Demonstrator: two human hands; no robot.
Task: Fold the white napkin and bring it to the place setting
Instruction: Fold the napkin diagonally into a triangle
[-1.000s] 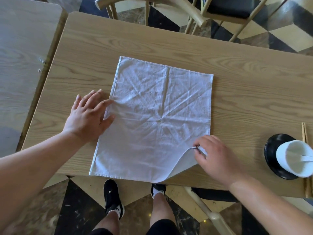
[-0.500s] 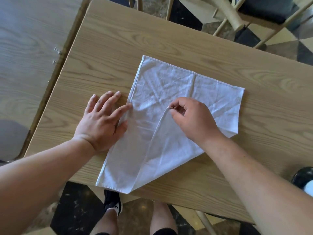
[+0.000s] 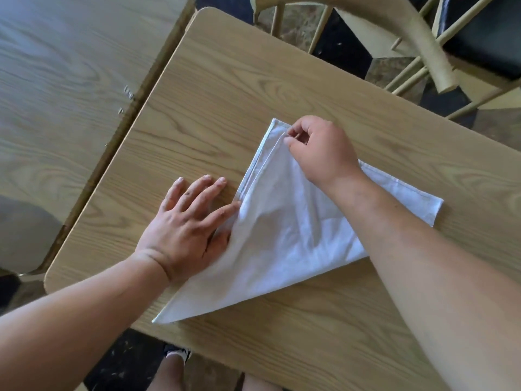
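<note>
The white napkin (image 3: 284, 238) lies on the light wooden table (image 3: 225, 108), folded corner to corner into a triangle. My right hand (image 3: 321, 149) pinches the upper layer's corner and holds it just inside the napkin's far corner. My left hand (image 3: 189, 224) lies flat on the table with fingers spread, its thumb and forefinger touching the napkin's left edge. My right forearm crosses over the right part of the cloth and hides it. The place setting is out of view.
A second wooden table (image 3: 62, 80) stands close on the left, with a narrow gap between the two. A wooden chair (image 3: 408, 32) with a dark seat stands beyond the far edge. My legs and a shoe (image 3: 180, 355) show below the near edge.
My right hand carried the napkin's near right corner diagonally across to the far left corner, turning the square into a triangle. My left hand stayed at the left edge. The view shifted left.
</note>
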